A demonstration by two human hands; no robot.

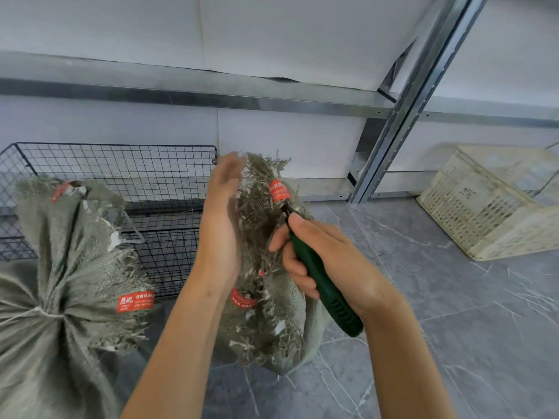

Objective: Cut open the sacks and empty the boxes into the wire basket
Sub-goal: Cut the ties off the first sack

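A grey-green woven sack (pixel 269 313) with frayed edges and orange tape stands on the floor in the middle. My left hand (pixel 222 219) lies flat against its left side, fingers straight and pointing up. My right hand (pixel 326 258) grips a green-handled cutter (pixel 325 288), whose dark tip touches the sack just under the orange tape (pixel 279 190) near the top. A second sack (pixel 60 285), tied shut with string, stands at the left. Behind both lies the black wire basket (pixel 145 176). No boxes are visible.
A cream plastic crate (pixel 490 204) sits on the grey marbled floor at the right. A metal shelf post (pixel 405 116) and rail run along the white wall behind the sacks.
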